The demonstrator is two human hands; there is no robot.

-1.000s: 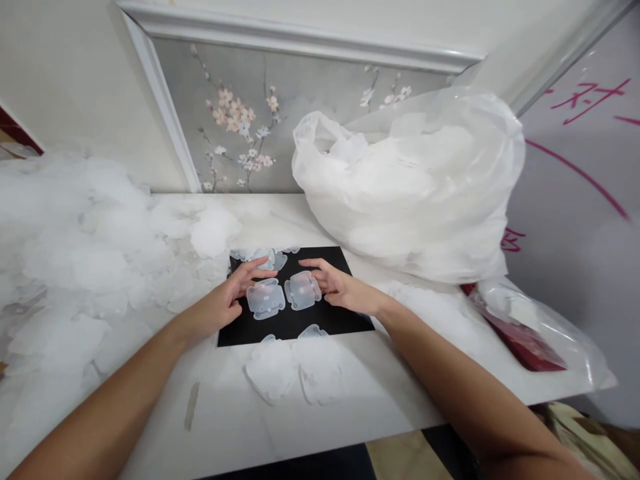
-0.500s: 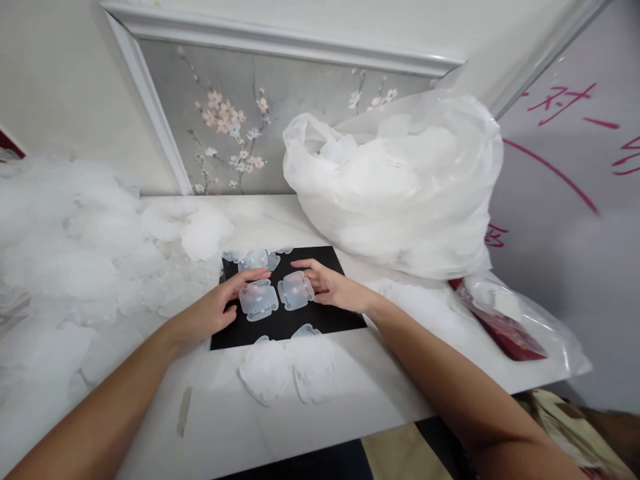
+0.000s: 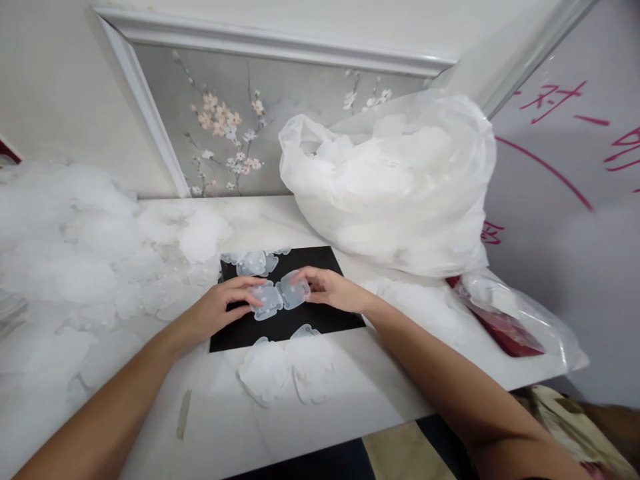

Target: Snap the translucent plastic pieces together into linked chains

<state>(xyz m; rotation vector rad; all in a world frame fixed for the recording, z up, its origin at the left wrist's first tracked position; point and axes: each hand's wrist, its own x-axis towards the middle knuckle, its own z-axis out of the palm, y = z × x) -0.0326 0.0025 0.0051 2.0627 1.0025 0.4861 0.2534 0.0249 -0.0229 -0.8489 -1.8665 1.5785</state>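
Two small translucent, frosted plastic pieces with rounded, notched outlines meet edge to edge above a black mat (image 3: 320, 319). My left hand (image 3: 220, 308) has its fingers over the left plastic piece (image 3: 269, 303), thumb by its lower left edge. The right plastic piece (image 3: 293, 295), slightly tilted, sits between the fingers and thumb of my right hand (image 3: 333, 290). More translucent pieces (image 3: 253, 262) lie at the mat's far left edge. Two stacks of similar pieces, a left stack (image 3: 265, 370) and a right stack (image 3: 314, 370), stand at the near edge.
A large heap of frosted pieces (image 3: 75, 267) covers the table's left side. A full white plastic bag (image 3: 390, 193) stands at the back right, against a wall with a floral panel (image 3: 220, 120). Clear plastic bags over something red (image 3: 505, 327) lie at the right edge.
The left piece has moved right under my left hand, closing the gap to the right piece. My right fingers have come down onto the right piece.
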